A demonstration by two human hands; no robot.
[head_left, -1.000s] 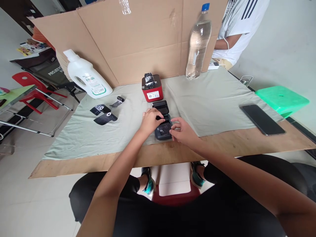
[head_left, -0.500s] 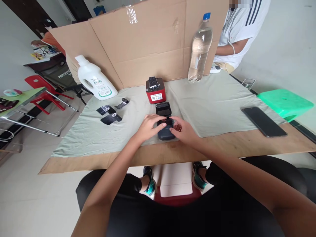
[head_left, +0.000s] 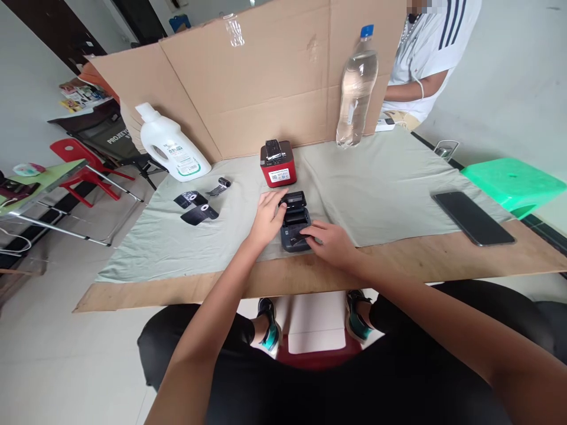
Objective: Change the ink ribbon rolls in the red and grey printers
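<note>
A small dark portable printer (head_left: 293,242) lies on the cloth close to the front edge, its lid (head_left: 294,200) flipped up and back. My left hand (head_left: 269,218) is at the lid's left side, fingers at its top corner and thumb lower down, closed on the edge. At the printer's front right, my right hand (head_left: 330,241) pinches a thin dark strip (head_left: 297,239) lying over the front face; the fingers partly hide it. A red and black box-shaped device (head_left: 279,171) stands just behind the printer.
Black label rolls (head_left: 199,214) lie to the left, with a white detergent bottle (head_left: 175,144) behind. A clear water bottle (head_left: 357,97) leans on the cardboard screen (head_left: 261,77). A phone (head_left: 473,218) lies at right. A green stool (head_left: 514,183) and a person (head_left: 420,77) are beyond.
My left hand has moved from the printer's middle up to the raised lid. My right hand has shifted down toward the printer's front, where a dark strip now shows at its fingertips.
</note>
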